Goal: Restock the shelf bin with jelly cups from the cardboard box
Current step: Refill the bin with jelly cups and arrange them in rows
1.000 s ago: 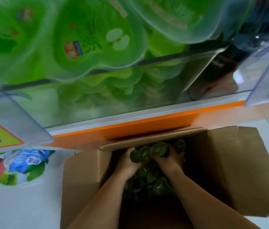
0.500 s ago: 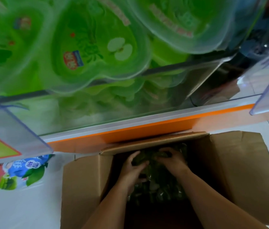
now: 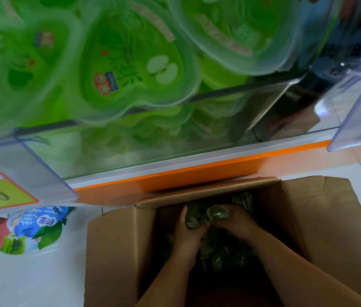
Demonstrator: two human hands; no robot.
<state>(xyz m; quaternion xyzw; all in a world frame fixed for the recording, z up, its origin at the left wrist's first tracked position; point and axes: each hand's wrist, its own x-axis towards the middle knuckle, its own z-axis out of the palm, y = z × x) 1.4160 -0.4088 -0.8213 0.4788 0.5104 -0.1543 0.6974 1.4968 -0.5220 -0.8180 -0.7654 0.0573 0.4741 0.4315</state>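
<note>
Cups first: the small green jelly cups of clear plastic [image 3: 219, 251] lie in a loose heap at the bottom of the open brown cardboard box [image 3: 117, 251], which stands on the pale floor [image 3: 42, 280] right below the shelf. Reckon each one light, with a stiffish moulded body and a thin sealed lid. A smooth plastic skin like that will likely slide against its neighbours, so a bunch of them can squirt apart if you squeeze. Take them by the bodies and rims and keep your fingertips off the lids, which are the part most likely to dent or tear.

Both of your hands are down inside the box, close together at its far end. Your left hand [image 3: 186, 235] has its fingers curled round a cup or two from the left. Your right hand [image 3: 237, 222] grips another cup from the right, and the two nearly touch over the heap. More cups lie under and just beyond your hands; how deep the heap goes is lost in shadow.

The clear plastic shelf bin [image 3: 130, 156] sits directly above the box, behind the orange shelf edge [image 3: 197, 173], and it already holds many green cups.
</note>
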